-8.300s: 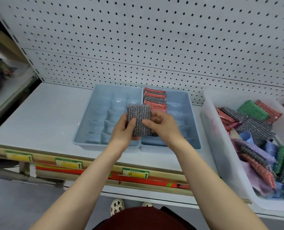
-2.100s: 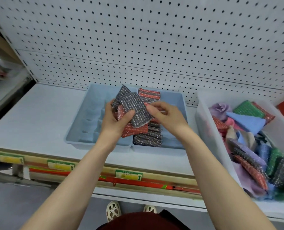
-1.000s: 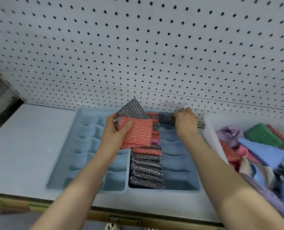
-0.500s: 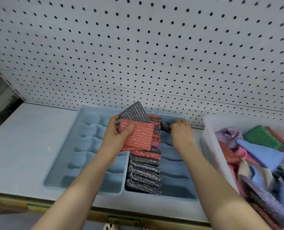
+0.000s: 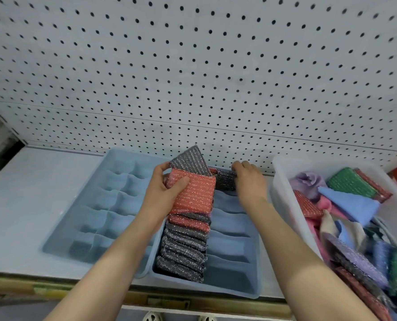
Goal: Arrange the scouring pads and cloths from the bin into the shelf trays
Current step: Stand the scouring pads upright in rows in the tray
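Left hand (image 5: 163, 193) grips a red scouring pad (image 5: 196, 193) with a grey scouring pad (image 5: 190, 162) fanned behind it, held above the right tray (image 5: 234, 283). Right hand (image 5: 248, 181) pinches a dark scouring pad (image 5: 225, 180) at that tray's far end. Below, a row of pads (image 5: 183, 246) stands on edge in its left column. Beside it sits the left tray (image 5: 100, 205), dividers bare. Further right, the white bin (image 5: 283, 193) holds mixed pads and a blue cloth (image 5: 350, 205). Behind rises the pegboard (image 5: 192, 66).
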{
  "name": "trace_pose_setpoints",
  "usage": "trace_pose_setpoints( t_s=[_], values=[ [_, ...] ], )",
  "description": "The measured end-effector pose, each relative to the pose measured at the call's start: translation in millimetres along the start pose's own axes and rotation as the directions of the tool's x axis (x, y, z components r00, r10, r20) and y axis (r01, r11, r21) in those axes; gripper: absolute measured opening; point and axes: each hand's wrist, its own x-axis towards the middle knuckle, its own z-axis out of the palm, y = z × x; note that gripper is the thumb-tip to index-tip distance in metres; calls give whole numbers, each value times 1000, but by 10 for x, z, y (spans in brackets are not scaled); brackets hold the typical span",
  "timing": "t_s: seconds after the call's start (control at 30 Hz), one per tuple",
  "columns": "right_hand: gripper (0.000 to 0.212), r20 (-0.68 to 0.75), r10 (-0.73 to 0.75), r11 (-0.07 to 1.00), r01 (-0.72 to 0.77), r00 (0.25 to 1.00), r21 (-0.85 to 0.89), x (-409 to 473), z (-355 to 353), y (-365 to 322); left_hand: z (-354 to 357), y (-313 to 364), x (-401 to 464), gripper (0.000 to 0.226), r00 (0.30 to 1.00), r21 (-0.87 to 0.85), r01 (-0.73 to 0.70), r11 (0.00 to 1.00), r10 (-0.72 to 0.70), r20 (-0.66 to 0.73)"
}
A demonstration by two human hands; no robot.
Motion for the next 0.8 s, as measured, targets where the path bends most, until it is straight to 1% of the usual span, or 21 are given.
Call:
trace_pose_setpoints(
  t_s=[0.07,0.1,0.13,0.17,0.2,0.23,0.27,0.3,0.33,0.37,0.4,0.43,0.47,0.5,0.53,0.57,0.63,0.73,0.8],
  values=[
    [27,-6,39,995,-39,999,87,22,-73,-8,2,-3,-25,59,1000,16,3,1000,-4,19],
    [22,-11,78,978,-74,997,193,17,-144,-37,7,2,-41,65,1000,26,1,1000,-2,30],
    [20,4,105,931,-100,994,352,-2,-245,-94,16,9,-54,71,999,33,3,999,-4,40],
    [21,62,102,844,-119,993,524,-27,-348,-167,29,9,-62,75,999,30,4,1000,-6,48],
    [25,158,53,728,-147,986,670,-57,-449,-250,47,10,-71,76,998,20,3,1000,-5,57],
    [28,256,-30,615,-184,966,767,-92,-520,-318,70,7,-76,74,998,9,2,1000,-2,66],
    [26,322,-112,528,-218,940,821,-125,-540,-363,92,10,-86,72,997,4,-3,1000,3,76],
    [22,348,-162,469,-239,923,850,-147,-526,-375,104,8,-92,70,997,15,-13,1000,12,81],
    [17,338,-161,441,-239,927,865,-163,-528,-376,117,16,-110,69,996,44,-29,999,26,86],
    [13,292,-103,447,-218,951,868,-155,-524,-340,116,14,-123,66,996,83,-51,995,45,82],
    [12,212,-19,501,-174,977,848,-140,-527,-279,105,12,-137,63,996,123,-72,990,64,67],
    [14,126,50,595,-131,991,793,-122,-530,-190,87,4,-146,60,996,156,-88,984,83,39],
    [19,59,78,699,-96,995,709,-113,-551,-99,58,-5,-152,57,995,183,-96,978,98,-1],
    [25,20,76,795,-72,997,603,-108,-567,-9,33,-11,-158,55,993,192,-99,976,109,-40],
    [29,18,54,871,-56,998,489,-114,-579,68,13,-10,-160,51,991,183,-95,979,110,-73],
    [31,35,30,923,-42,999,384,-133,-572,119,-3,-10,-157,47,990,154,-85,984,101,-96],
    [33,39,14,973,-23,999,231,-191,-512,154,-32,0,-159,40,990,80,-54,995,64,-124],
    [34,-59,19,995,-13,998,96,-215,-412,112,-60,17,-196,43,992,40,-45,998,49,-114],
    [36,-71,-37,999,35,997,-37,-200,-332,60,-96,13,-218,46,994,32,-40,999,43,-100]
  ],
)
